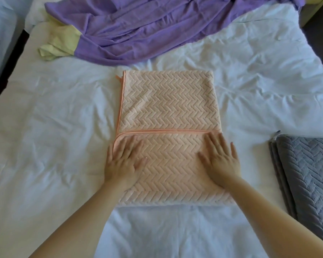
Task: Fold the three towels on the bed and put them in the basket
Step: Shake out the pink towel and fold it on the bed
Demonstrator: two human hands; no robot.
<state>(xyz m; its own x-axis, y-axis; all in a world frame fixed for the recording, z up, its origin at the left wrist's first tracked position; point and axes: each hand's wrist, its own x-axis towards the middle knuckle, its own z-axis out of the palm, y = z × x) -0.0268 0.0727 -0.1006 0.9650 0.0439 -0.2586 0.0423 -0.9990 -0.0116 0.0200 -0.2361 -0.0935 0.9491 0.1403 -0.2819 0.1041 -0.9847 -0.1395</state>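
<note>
**Pink towel (168, 101) pressed flat on bed (45, 127)**

The left hand (122, 162) is laid flat, fingers straight and spread, on the near left part of the pink towel. The right hand (220, 161) is laid the same way on the near right part. Nothing is gripped by either hand. The towel is folded, with an orange-trimmed edge just beyond the fingertips, and lies mid-bed. A folded gray towel (306, 174) is seen at the right edge, apart. A crumpled purple cloth (138, 28) is spread across the far side.
</note>
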